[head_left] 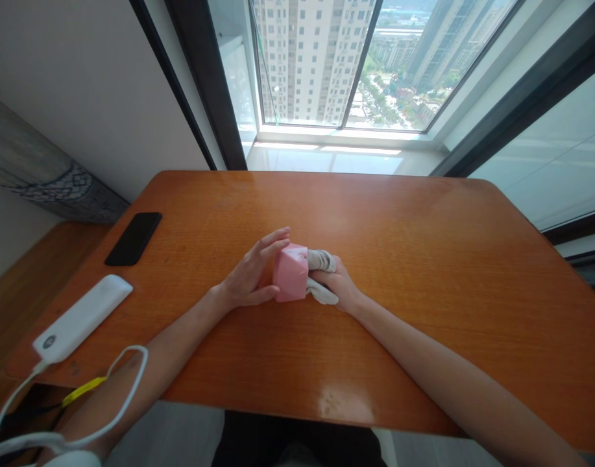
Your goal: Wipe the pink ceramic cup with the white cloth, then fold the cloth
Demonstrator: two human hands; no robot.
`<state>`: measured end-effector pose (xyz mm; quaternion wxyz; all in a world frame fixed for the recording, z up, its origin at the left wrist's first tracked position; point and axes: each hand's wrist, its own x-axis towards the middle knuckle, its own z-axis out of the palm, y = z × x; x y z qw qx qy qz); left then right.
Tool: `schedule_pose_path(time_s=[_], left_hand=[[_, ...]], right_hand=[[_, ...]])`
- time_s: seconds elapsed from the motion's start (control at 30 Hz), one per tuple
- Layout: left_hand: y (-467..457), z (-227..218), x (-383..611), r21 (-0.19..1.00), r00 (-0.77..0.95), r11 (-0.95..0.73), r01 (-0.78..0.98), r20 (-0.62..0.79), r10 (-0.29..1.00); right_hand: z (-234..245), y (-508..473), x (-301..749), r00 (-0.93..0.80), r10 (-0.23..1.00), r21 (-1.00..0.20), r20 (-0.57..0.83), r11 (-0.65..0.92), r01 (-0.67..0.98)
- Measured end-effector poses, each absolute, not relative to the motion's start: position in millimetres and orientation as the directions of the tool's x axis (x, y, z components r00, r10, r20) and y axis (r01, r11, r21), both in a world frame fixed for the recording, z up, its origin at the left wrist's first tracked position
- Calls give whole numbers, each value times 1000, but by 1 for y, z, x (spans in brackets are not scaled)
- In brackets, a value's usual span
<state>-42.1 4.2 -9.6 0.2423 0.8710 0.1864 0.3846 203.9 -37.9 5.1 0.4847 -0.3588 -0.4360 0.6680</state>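
A small pink box (291,272) is near the middle of the wooden table. Cupped round its left side is my left hand (248,272), with the thumb at the lower edge and the fingers along the top edge. My right hand (343,285) is closed on a light grey cloth (321,261) at the box's right side. The cloth is bunched, one part above the fingers and a paler flap hanging below them. The right fingertips are partly hidden by the cloth and box. How far the cloth reaches into the box, if at all, cannot be seen.
A black phone (133,239) lies on the left of the wooden table (424,259). Nearer me is a white power bank (83,318), with a white cable (140,370) looping over my left forearm. A window (340,65) stands beyond the far edge; a curtain (48,162) hangs left.
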Motion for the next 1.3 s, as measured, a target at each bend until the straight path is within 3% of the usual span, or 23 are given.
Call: schedule_pose_path(time_s=[0.07, 0.13, 0.23, 0.47, 0.73, 0.93, 1.3], left_hand=[[11, -9, -48, 337, 716, -930, 147, 612, 335], [15, -8, -51, 178, 745, -970, 168, 621, 243], [13, -7, -48, 106, 745, -965, 240, 618, 253], [3, -6, -37, 359, 686, -896, 261, 585, 434], [-4, 4, -30, 539, 644, -807, 242, 533, 549], [-4, 2, -30, 784, 593, -574, 235, 352, 724], [-7, 22, -28, 804, 521, -451, 386, 214, 827]], right_hand=[[4, -37, 204, -262, 963, -925, -60, -152, -349], [2, -37, 204, -260, 964, -920, -59, -154, -360], [-1, -37, 204, -252, 966, -918, -56, -149, -367], [-6, -36, 205, -209, 976, -930, -62, -132, -342], [-2, -37, 206, -225, 974, -938, -35, -109, -328], [-2, -38, 206, -249, 967, -947, -45, -121, -299], [1, -39, 205, -218, 974, -942, -63, -130, -308]])
